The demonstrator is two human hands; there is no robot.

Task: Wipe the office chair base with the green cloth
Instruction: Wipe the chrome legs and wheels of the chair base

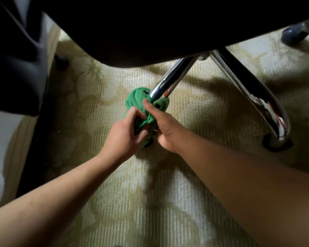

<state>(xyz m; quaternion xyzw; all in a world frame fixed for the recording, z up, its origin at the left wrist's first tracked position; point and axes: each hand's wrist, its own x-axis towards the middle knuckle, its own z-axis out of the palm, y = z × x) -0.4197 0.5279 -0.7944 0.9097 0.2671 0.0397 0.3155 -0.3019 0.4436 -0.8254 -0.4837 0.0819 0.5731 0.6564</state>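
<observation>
The green cloth point(141, 102) is bunched up around the end of one shiny chrome leg point(169, 81) of the office chair base point(203, 57). It sits low, near the middle of the view, just above the carpet point(150, 202). The cloth hides the tip of that leg.

Both hands hold the cloth. The left hand point(125, 132) is closed tight around the lower part of it. The right hand point(162, 127) grips the other side, and its thumb point(148, 105) presses on the cloth right beside the shiny leg. The two hands are touching each other.

A second chrome leg point(253, 97) goes off to the right and curves down to a dark wheel point(275, 144) on the carpet. Another wheel point(296, 32) is far off in the top right corner. The dark chair seat point(150, 29) hangs over the base and fills the top of the view. The carpet is pale and has thin stripes.
</observation>
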